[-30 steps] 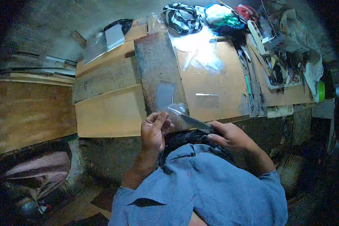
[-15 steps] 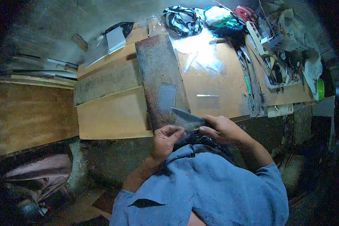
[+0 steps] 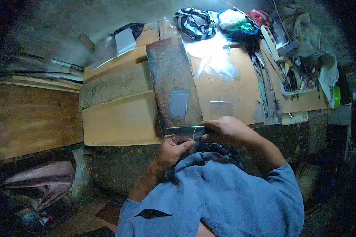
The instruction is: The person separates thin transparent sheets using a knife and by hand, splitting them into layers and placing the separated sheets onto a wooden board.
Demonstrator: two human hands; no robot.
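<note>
My right hand (image 3: 227, 128) is closed on the dark handle of a knife (image 3: 184, 129), whose blade points left just past the board's near end. Below the blade, my left hand (image 3: 175, 149) pinches a clear plastic piece, mostly hidden by the blade and fingers. A long worn board (image 3: 171, 65) lies across the bench, and a clear plastic sheet (image 3: 178, 104) rests flat on it. To the right of the board, another thin clear piece (image 3: 221, 102) with a bright edge lies on the bench.
Clear plastic pieces (image 3: 221, 69) lie under the bright light. A striped bag (image 3: 195, 24) and white and red bundles stand at the back. At right are a tray of tools (image 3: 300, 89) and a green container (image 3: 336, 96). A pale stack (image 3: 125, 40) lies back left.
My left hand has moved right and down, towards my right hand. The knife has turned from slanting to nearly level, its blade now over my left fingers. The view has shifted slightly.
</note>
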